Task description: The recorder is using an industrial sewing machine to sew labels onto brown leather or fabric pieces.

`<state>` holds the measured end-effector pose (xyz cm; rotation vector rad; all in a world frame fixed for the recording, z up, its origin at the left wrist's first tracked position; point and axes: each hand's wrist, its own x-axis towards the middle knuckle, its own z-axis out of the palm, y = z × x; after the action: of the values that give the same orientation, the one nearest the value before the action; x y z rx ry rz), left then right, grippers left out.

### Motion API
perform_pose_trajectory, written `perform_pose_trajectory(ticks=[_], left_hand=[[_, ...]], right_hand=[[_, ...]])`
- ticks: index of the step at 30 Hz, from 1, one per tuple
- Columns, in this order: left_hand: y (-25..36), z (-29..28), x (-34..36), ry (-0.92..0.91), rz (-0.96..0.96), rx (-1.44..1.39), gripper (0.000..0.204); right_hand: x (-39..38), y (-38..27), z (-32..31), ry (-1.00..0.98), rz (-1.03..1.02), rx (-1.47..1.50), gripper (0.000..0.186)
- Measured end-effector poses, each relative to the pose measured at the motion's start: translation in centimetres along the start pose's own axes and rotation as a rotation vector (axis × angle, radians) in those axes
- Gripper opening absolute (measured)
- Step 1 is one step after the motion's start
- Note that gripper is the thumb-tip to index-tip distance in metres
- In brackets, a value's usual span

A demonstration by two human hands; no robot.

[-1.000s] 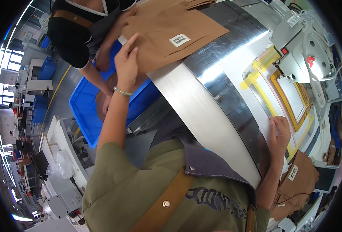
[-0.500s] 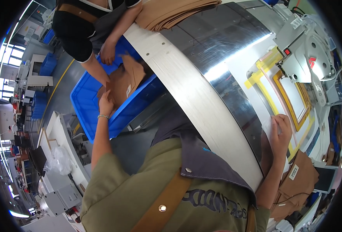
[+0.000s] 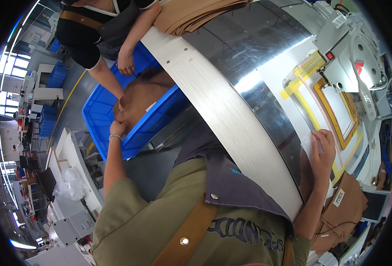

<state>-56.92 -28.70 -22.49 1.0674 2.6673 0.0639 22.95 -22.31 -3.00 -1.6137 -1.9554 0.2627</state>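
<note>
My left hand [image 3: 118,128] reaches into a blue plastic bin [image 3: 94,108], its fingers closed at the near edge of a brown fabric piece [image 3: 140,99]. The piece lies spread over the bin's contents and bears a small white label. On the right, my right hand [image 3: 323,148] has its fingers curled at the left edge of a white template sheet [image 3: 303,116]. That sheet carries yellow tape and a yellow rectangular frame [image 3: 338,117], under the head of a sewing machine [image 3: 349,62].
A co-worker's arm [image 3: 109,80] reaches into the bin; their other hand [image 3: 126,61] hangs above it. Stacked brown fabric [image 3: 191,17] lies at the table's far end. More labelled brown pieces [image 3: 344,204] sit right of my forearm. The metal table edge [image 3: 231,111] runs before me.
The raised part of the brown fabric piece has dropped flat into the bin. My left hand has drawn slightly lower and turned. My right hand has hardly moved.
</note>
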Motion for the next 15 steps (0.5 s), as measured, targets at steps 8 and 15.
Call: perform_pose_trajectory(ticks=[8, 15], left_hand=[[-0.5, -0.9, 1.3, 0.020, 0.019, -0.067, 0.050], [5.2, 2.2, 3.0, -0.082, -0.119, 0.015, 0.086]], right_hand=[[0.6, -0.2, -0.3, -0.016, -0.048, 0.032, 0.017], [-0.2, -0.7, -0.8, 0.016, -0.040, 0.014, 0.018]])
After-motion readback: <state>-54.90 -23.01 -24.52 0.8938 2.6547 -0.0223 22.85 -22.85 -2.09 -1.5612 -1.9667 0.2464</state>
